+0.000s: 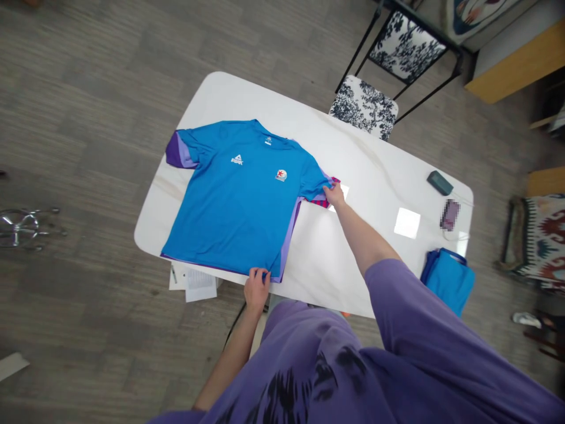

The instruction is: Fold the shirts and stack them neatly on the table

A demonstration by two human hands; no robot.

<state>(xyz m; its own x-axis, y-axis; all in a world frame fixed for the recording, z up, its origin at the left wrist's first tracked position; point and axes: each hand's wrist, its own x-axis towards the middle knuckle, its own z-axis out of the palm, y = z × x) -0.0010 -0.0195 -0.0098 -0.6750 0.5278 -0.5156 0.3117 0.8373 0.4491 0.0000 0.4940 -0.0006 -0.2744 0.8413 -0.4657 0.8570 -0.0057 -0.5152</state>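
Note:
A blue T-shirt (238,200) with a white logo and a small round badge lies flat, front up, on the white table (353,253). Beneath it a purple garment (179,150) shows at the left sleeve and along the right side. Some red patterned fabric (321,204) peeks out under the right-hand sleeve. My left hand (257,288) pinches the shirt's bottom hem near its right corner. At the end of the right-hand sleeve, the fingers of my right hand (335,195) are closed on the cuff.
Folded blue clothing (448,280) sits at the table's right end, near a dark case (440,183) and a blurred phone-like object (449,215). A patterned chair (366,106) stands beyond the far edge. Papers (200,285) show below the near edge.

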